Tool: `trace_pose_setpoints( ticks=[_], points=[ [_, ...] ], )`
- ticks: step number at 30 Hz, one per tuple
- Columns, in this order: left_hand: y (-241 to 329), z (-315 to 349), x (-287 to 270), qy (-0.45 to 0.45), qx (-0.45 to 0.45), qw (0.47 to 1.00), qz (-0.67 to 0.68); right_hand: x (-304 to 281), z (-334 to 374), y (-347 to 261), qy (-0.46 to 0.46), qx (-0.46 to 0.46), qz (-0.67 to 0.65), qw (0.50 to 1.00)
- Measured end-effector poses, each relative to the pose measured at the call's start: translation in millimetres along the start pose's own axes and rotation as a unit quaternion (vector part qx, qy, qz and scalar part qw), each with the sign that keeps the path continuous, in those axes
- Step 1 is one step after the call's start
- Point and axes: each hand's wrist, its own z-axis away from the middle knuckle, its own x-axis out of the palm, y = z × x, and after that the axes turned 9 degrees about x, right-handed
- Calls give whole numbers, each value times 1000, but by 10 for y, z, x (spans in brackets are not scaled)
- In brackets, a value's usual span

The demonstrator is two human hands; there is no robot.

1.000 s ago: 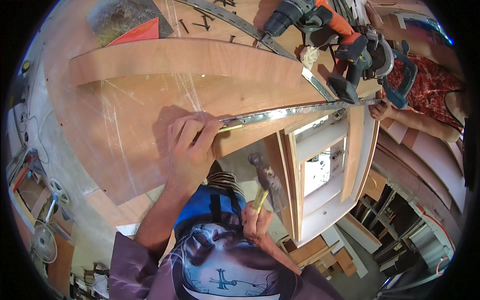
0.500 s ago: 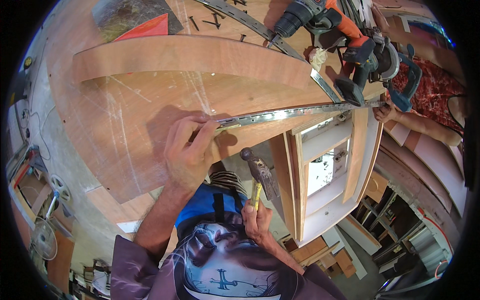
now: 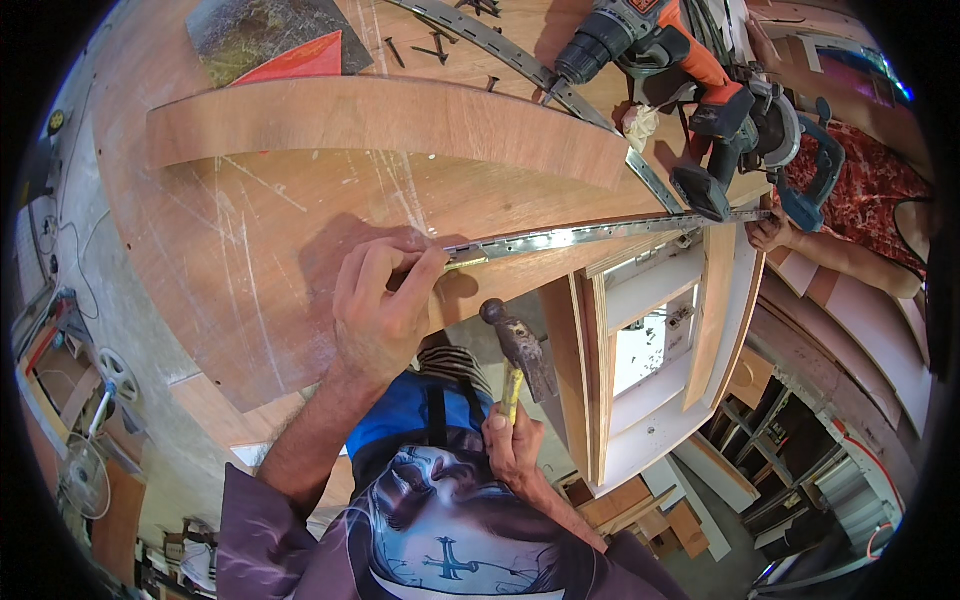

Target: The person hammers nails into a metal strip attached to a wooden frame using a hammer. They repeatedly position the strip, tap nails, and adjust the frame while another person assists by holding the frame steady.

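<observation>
While right hand (image 3: 515, 446) grips hammer (image 3: 524, 356), wooden cabinet (image 3: 640, 445) nearby, dividers (image 3: 650, 290) inside.

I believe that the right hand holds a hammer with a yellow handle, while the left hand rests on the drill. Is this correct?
Not entirely: in the head view, the left hand is at the left end of the slotted metal strip. The right hand does hold the yellow-handled hammer.

Pincer-like left grip (image 3: 383, 305), fistlike right grip (image 3: 515, 447)

Hammer (image 3: 522, 353): dark head up, yellow handle. Long slotted metal strip (image 3: 560, 238), shiny, over wooden panel (image 3: 300, 260).
</observation>
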Motion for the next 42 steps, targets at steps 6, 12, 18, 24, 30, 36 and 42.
trace_pose_setpoints(
  ticks=[6, 12, 18, 24, 30, 36, 42],
  points=[
    [-9, -2, -29, -15, -14, 1000, -1, -18, -62, -150, 6, -41, -21, 999],
    [-26, -9, -8, -4, 3, 1000, 11, 31, -127, -243, 27, -86, -32, 995],
    [-36, -11, -19, -15, 12, 1000, 9, 31, -111, -199, 18, -73, -27, 997],
    [-36, -7, -18, -8, -1, 1000, 30, 14, -113, -253, 28, -68, -32, 997],
    [-31, 0, -20, -20, -17, 999, 39, 21, -208, -383, 22, -83, -25, 996],
    [-55, -13, -16, -17, -4, 999, 27, 8, -231, -619, 38, -29, -5, 999],
    [-66, -15, 6, -9, -1, 1000, 20, -211, -213, -827, 20, -307, -135, 942]
  ],
)
